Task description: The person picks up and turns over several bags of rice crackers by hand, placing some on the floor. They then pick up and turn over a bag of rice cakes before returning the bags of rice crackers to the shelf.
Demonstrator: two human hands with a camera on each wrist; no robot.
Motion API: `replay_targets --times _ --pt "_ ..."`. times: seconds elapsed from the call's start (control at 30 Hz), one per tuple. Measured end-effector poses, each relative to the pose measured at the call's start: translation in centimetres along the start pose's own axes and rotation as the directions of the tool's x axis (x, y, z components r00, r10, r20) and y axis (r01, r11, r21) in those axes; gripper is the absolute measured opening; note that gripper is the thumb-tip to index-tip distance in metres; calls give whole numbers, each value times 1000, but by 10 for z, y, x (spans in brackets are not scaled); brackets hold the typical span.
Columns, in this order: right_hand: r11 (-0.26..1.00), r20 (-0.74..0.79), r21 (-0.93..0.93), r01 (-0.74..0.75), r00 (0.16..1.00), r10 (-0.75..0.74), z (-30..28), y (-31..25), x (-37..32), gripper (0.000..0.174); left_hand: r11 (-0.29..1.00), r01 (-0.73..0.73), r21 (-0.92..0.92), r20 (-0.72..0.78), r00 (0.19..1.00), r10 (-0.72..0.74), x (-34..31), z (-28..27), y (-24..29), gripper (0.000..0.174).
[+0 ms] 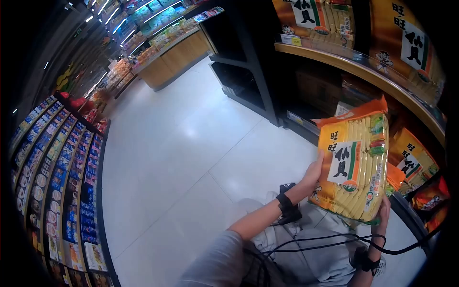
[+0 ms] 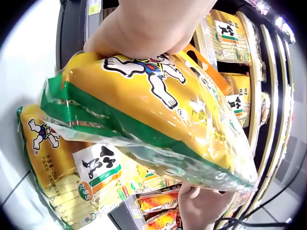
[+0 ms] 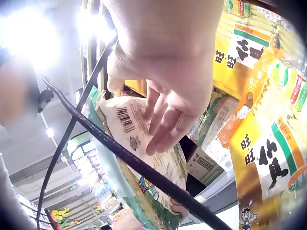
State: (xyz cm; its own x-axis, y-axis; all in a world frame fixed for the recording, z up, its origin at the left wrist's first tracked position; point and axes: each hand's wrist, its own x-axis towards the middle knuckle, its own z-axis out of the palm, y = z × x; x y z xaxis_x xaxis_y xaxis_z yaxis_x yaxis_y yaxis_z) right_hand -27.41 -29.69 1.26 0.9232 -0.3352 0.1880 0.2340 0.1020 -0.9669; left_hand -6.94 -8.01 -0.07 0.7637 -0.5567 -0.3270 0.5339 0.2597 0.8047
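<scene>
Both hands hold an orange and yellow snack package (image 1: pixel 354 167) upright, its clear front showing stacked wrapped pieces. The left hand (image 1: pixel 311 179) grips its left side; in the left wrist view that hand (image 2: pixel 148 26) covers the top of the package (image 2: pixel 144 103). At the lower right corner is the right hand (image 1: pixel 382 213). The right wrist view shows the right hand (image 3: pixel 165 72) with its fingers curled against the package's pale back (image 3: pixel 132 127), near a barcode. A second matching package (image 2: pixel 81 167) appears beyond the held one in the left wrist view; its support is hidden.
A dark shelf with a wooden edge (image 1: pixel 330 57) carries similar packages at the right. More bags (image 1: pixel 411 158) lie on the lower shelf. Black cables (image 1: pixel 330 237) cross below the hands. Stocked shelves (image 1: pixel 57 177) line the left, across a pale tiled floor (image 1: pixel 177 158).
</scene>
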Motion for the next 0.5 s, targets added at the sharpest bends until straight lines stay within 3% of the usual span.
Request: replay_targets --times 0.07,0.13,0.2,0.23,0.3,0.33,0.43,0.5 --pt "1000 -25 -8 -12 1000 12 7 -12 0 103 993 81 -84 68 995 -75 8 -7 -9 69" --pt "998 48 -46 -39 998 41 24 -38 4 100 993 29 -113 174 985 -9 -3 1 -3 73" --pt "1000 173 -8 -20 985 21 34 -55 10 93 982 101 -159 256 965 -58 -9 2 4 76" --pt "1000 197 6 -28 980 26 34 -56 11 90 944 215 -251 286 948 -140 -16 5 10 76" --pt "999 171 -31 -36 984 40 35 -57 12 88 937 117 -329 338 941 1 -16 -17 -3 64" --pt "999 174 -12 -33 984 34 34 -57 11 83 805 271 -528 550 832 81 -12 -15 2 59" --pt "1000 182 19 -20 983 17 30 -54 13 73 710 423 -563 712 684 157 -3 -14 6 48" --pt "1000 171 9 -29 985 27 31 -50 14 73 650 446 -616 659 743 115 -17 -8 14 38"
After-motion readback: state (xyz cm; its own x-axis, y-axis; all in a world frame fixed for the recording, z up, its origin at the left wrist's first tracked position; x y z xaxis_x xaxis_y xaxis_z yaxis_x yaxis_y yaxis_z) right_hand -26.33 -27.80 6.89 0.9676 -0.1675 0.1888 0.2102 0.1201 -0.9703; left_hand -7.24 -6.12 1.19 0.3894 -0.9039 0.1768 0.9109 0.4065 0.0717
